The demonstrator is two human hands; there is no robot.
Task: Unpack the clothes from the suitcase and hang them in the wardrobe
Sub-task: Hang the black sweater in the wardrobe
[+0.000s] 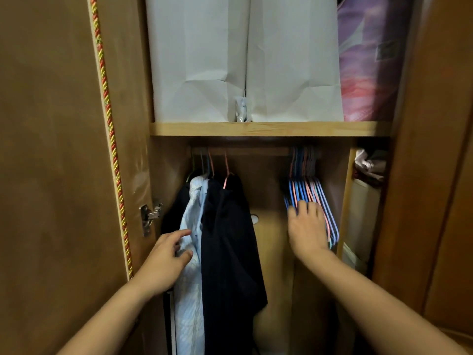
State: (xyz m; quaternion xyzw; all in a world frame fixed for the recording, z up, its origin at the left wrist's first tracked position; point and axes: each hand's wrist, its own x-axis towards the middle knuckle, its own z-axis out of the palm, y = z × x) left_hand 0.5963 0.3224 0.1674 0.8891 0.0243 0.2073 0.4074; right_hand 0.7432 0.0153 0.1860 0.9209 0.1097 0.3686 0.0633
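With several clothes already hanging at the rail's left end, the right hand is touching the empty hangers open-fingered, while the left hand is loosely touching a light shirt.

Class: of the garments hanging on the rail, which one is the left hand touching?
The pale blue shirt. It is the only light garment, hanging between dark clothes; the left hand rests its fingers on it.

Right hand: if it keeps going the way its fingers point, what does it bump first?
The right hand would most likely meet the bunch of empty hangers first; its fingers already overlap them, though actual contact is unclear.
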